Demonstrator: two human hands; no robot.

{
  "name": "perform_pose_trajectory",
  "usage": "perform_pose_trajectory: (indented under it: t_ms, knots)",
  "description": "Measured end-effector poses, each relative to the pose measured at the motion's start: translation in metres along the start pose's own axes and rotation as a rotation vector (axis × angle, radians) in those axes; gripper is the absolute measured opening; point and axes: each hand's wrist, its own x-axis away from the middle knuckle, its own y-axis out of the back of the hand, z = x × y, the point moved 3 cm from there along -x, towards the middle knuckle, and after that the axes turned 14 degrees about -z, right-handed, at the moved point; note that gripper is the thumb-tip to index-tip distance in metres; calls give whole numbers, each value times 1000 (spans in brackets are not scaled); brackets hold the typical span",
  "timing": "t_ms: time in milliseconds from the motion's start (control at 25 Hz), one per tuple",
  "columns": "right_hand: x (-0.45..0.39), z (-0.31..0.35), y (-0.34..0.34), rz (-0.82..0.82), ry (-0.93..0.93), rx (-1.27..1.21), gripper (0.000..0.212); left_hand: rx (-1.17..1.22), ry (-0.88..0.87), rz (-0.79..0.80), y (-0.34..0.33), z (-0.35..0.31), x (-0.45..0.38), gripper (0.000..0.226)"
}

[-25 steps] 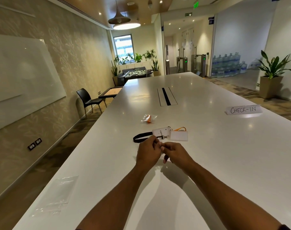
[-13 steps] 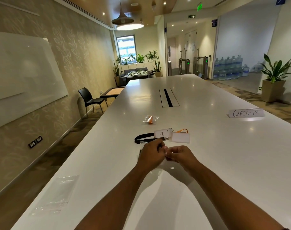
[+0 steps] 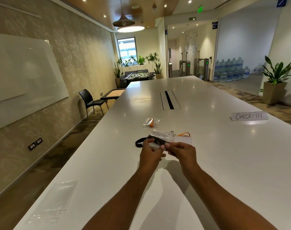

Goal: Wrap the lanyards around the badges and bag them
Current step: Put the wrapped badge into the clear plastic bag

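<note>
white table (image 3: 207,163), orange lanyard (image 3: 184,134), seemingly black lanyard (image 3: 139,143).

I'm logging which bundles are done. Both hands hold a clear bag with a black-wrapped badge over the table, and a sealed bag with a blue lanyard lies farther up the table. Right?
Not quite. The small bag farther up the table holds an orange lanyard, not blue, as the head view shows. The rest stands: left hand and right hand hold the clear bag with the black-wrapped badge.

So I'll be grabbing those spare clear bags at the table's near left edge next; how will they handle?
The clear bags look thin and crinkled, so probably floppy and very light. They lie flat on the glossy table, so they would likely slide rather than lift; pinching an edge may work best. Being near the edge, a push could send them off.
</note>
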Motion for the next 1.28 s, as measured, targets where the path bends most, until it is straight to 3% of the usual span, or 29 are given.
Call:
perform_pose_trajectory:
  t_ms: [240, 360, 520, 680, 840, 1080, 1200, 1280]
  knots:
    - [-12, -8, -10, 69, -3, 74, 5, 110, 27, -75, 5, 1, -27, 34]
    - [-26, -7, -17, 128, 3, 82, 20, 109, 7, -68, 6, -2, -46, 34]
    - [-57, 2, -29, 126, -115, -97, 36, 34, -64, -18, 0, -15, -77, 37]
    - [-96, 0, -43, 74, -75, 66, 43, -183, -204, 61, -25, -24, -118, 33]
    - [-142, -6, -53, 38, 41, 211, 42, -369, -348, 87, -47, -20, -167, 15]
    - [-208, -25, -56, -45, 65, 422, 22, -593, -493, 131, -63, 12, -229, 25]
    - [-232, -39, -58, -59, 36, 507, 22, -925, -692, 93, -64, 31, -255, 42]
    - [-242, -53, -58, -41, 5, 562, 24, -1154, -696, 134, -67, 48, -269, 51]
